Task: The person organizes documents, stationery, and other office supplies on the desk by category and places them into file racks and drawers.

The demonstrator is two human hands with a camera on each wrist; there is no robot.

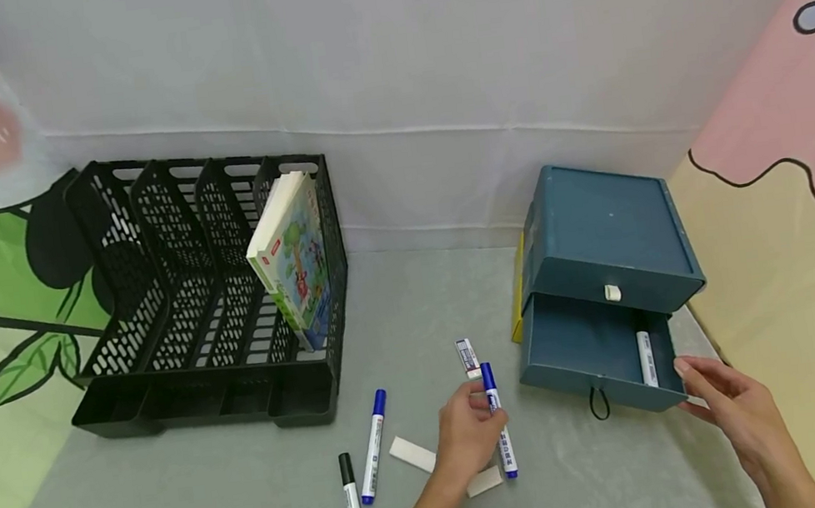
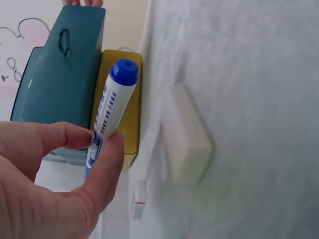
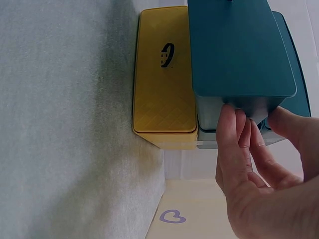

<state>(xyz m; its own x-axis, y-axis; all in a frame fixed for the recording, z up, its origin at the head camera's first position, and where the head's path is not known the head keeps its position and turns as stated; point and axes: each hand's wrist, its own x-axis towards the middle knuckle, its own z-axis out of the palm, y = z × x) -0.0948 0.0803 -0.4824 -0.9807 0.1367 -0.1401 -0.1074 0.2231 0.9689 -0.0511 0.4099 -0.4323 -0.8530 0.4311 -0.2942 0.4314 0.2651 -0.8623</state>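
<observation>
My left hand point(image 1: 469, 431) pinches a blue-capped whiteboard marker point(image 2: 113, 107) between thumb and fingers, above the table. Under and beside that hand lie two plain white blocks point(image 1: 413, 454), one of them partly hidden by it. A small labelled eraser point(image 1: 468, 358) lies just beyond. At the right, my right hand point(image 1: 745, 404) holds the side of a pulled-out blue drawer point(image 1: 563, 362), thumb at the rim and fingers against the outer wall. Inside the drawer a white, printed, stick-shaped thing point(image 1: 647, 358) leans along the right wall.
Another blue marker point(image 1: 374, 446) and a black-capped marker point(image 1: 353, 503) lie left of my left hand. A black slotted file rack point(image 1: 176, 272) stands at the back left, with books point(image 1: 295, 258) in its right slot. The closed upper drawer point(image 1: 610, 239) sits above; a yellow drawer point(image 3: 164, 89) is below.
</observation>
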